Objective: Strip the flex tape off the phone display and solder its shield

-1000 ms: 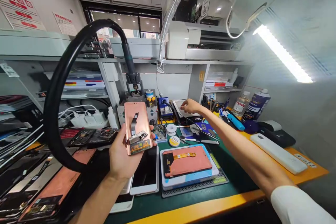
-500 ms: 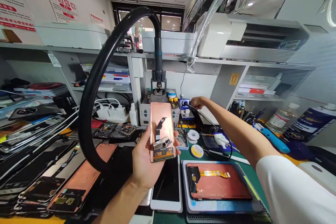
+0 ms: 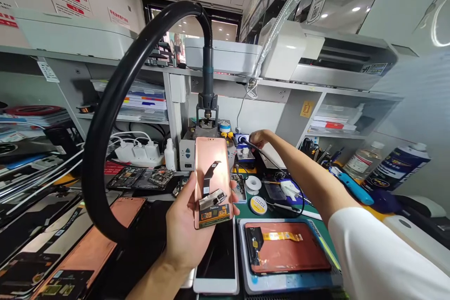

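Observation:
My left hand (image 3: 188,232) holds a phone screen (image 3: 207,154) upright, its copper-coloured back turned towards me. Fingers and thumb wrap its edges. On that back lie a dark flex cable (image 3: 210,177) and a small metal bracket (image 3: 213,199). My right hand (image 3: 259,139) is stretched to the rear of the bench, closed, beside a blue device (image 3: 242,139) with a thick black cord (image 3: 262,152). Its fingertips are hidden, so what they grip does not show. Below the left hand lies a white-framed phone or tablet (image 3: 217,260), face up.
A black flexible hose (image 3: 93,126) arches over the left side. Several phone screens (image 3: 70,243) lie at left. Right of centre, another copper-backed screen (image 3: 291,246) rests on a blue-white pad. A solder spool (image 3: 253,183), a round tin (image 3: 258,205) and a spray can (image 3: 397,168) stand around.
The whole view has shifted, with the bench sliding left in it. The phone screen in my left hand sits slightly lower in view. My right hand stays beside the blue device.

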Tool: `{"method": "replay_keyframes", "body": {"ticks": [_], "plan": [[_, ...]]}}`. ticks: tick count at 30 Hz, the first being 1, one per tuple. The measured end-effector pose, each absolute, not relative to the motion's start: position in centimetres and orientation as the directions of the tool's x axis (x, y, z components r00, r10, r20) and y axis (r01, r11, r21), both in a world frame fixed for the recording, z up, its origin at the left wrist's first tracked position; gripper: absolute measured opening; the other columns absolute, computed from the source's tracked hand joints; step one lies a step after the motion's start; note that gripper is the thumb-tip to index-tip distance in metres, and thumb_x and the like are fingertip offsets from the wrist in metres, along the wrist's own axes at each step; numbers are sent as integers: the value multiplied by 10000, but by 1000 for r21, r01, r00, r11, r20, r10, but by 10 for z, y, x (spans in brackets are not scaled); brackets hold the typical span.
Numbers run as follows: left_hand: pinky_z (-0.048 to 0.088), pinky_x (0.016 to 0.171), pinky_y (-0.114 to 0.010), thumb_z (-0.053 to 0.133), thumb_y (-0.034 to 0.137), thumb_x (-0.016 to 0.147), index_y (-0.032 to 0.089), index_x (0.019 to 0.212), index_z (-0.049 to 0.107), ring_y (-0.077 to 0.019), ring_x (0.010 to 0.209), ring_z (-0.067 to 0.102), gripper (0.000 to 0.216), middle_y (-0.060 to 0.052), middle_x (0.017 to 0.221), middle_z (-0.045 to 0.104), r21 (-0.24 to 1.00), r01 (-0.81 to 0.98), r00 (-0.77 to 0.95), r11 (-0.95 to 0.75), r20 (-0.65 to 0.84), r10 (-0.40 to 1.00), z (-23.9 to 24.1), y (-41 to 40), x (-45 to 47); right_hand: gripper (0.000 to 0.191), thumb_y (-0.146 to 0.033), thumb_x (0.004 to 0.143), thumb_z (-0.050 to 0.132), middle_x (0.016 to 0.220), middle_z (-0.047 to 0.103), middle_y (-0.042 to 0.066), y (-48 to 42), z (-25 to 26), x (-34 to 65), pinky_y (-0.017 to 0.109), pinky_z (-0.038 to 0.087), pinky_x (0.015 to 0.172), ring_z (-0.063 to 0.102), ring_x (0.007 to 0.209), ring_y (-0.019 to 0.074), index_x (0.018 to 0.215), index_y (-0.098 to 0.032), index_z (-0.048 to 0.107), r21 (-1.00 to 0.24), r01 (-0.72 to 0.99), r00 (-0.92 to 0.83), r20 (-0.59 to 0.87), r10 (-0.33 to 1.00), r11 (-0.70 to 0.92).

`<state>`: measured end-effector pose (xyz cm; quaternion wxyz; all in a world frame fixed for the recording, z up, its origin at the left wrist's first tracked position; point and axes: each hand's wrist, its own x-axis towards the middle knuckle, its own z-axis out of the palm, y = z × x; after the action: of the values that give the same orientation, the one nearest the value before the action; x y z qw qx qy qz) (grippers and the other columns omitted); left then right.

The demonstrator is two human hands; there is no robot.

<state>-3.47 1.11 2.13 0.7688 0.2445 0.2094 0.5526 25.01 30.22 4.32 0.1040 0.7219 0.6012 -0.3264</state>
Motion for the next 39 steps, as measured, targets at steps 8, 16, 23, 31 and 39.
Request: {"method": "replay_keyframes", "body": {"ticks": [8, 16, 23, 31, 39], "plan": [[621, 704, -431, 461, 457, 1020, 162, 1148, 786, -294, 770, 759, 456, -205, 966, 812, 598, -753, 298, 274, -62, 953, 24, 9, -35, 377, -359, 1005, 680, 1318, 662, 115, 302, 41, 251, 460, 607, 912, 693, 1098, 253, 1325, -166, 632, -291, 915, 58, -592, 804, -280], [643, 700, -420, 481, 481, 1006, 196, 1102, 803, -319, 833, 779, 441, -174, 979, 815, 588, -759, 314, 280, -46, 948, 24, 9, -36, 366, -358, 1008, 677, 1301, 668, 109, 296, 39, 245, 448, 613, 893, 698, 1075, 245, 1318, -168, 635, -340, 885, 75, -571, 818, -318], [665, 689, -458, 508, 447, 994, 299, 1205, 765, -341, 820, 796, 364, -132, 951, 822, 571, -771, 275, 281, -98, 956, 24, 9, -38, 368, -357, 1006, 678, 1302, 668, 112, 291, 39, 245, 448, 612, 896, 698, 1078, 246, 1318, -165, 635, -352, 875, 87, -563, 822, -333], [670, 655, -444, 518, 424, 989, 279, 1088, 812, -337, 797, 800, 342, -136, 932, 826, 567, -780, 243, 265, -115, 963, 26, 10, -38, 382, -360, 1003, 682, 1326, 659, 117, 292, 40, 247, 465, 603, 922, 689, 1110, 258, 1328, -165, 632, -344, 876, 88, -576, 813, -339], [664, 663, -455, 545, 432, 983, 262, 1194, 768, -322, 782, 788, 351, -137, 961, 817, 577, -787, 214, 218, -76, 974, 22, 11, -37, 370, -358, 1006, 678, 1305, 667, 112, 293, 38, 246, 450, 612, 897, 697, 1080, 247, 1319, -166, 634, -367, 872, 70, -562, 824, -325]]}}
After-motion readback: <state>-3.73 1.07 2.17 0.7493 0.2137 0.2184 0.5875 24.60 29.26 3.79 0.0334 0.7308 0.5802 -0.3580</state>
